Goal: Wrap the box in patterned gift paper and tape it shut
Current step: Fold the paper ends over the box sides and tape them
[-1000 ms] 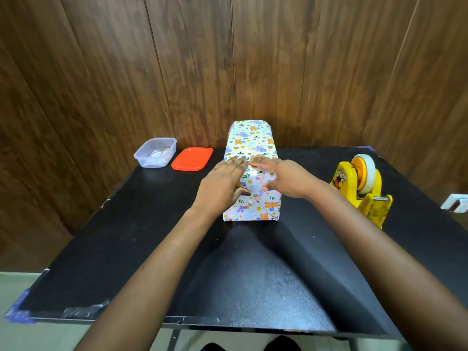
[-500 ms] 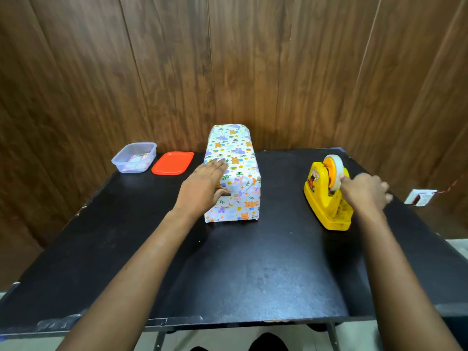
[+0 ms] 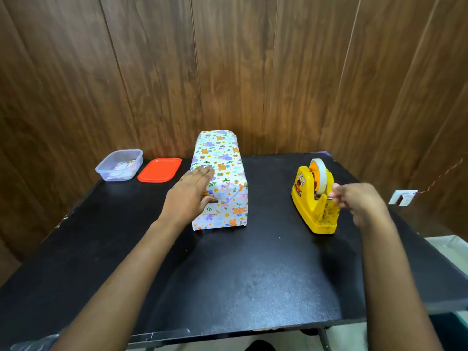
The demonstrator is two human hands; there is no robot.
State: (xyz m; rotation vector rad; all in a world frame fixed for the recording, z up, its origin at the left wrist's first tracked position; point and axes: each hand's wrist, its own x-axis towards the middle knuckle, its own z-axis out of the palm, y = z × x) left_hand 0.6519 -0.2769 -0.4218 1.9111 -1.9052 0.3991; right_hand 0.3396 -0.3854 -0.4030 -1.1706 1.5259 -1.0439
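Holding the wrap in place falls to my left hand (image 3: 188, 196). Its fingers lie straight and flat along the top left edge of the box (image 3: 222, 178), and the thumb presses on the folded flap at the near end. The box lies lengthwise on the black table (image 3: 228, 274), covered in patterned gift paper (image 3: 229, 214) on every face I can see.

Well apart to the right of the box stands the yellow tape dispenser (image 3: 307, 198), its tape roll (image 3: 320, 173) upright. My right hand (image 3: 357, 202) is at the cutter end, on the side away from the box, with its fingers curled in toward the blade. I cannot tell whether they already pinch the free end of the tape or are only reaching for it.

I judge the step in hand to be fetching a strip to seal the near end fold; the folding looks done, the sealing not yet. The next move calls for a firm pinch on the tape end, a pull away from the roll and a tear down across the blade. The left thumb must not lift meanwhile, or the flap may spring open. The dispenser could slide under a one-handed pull, so I would pull low.

Left of the box, a clear container (image 3: 119, 165) and an orange lid (image 3: 160, 170) sit side by side.
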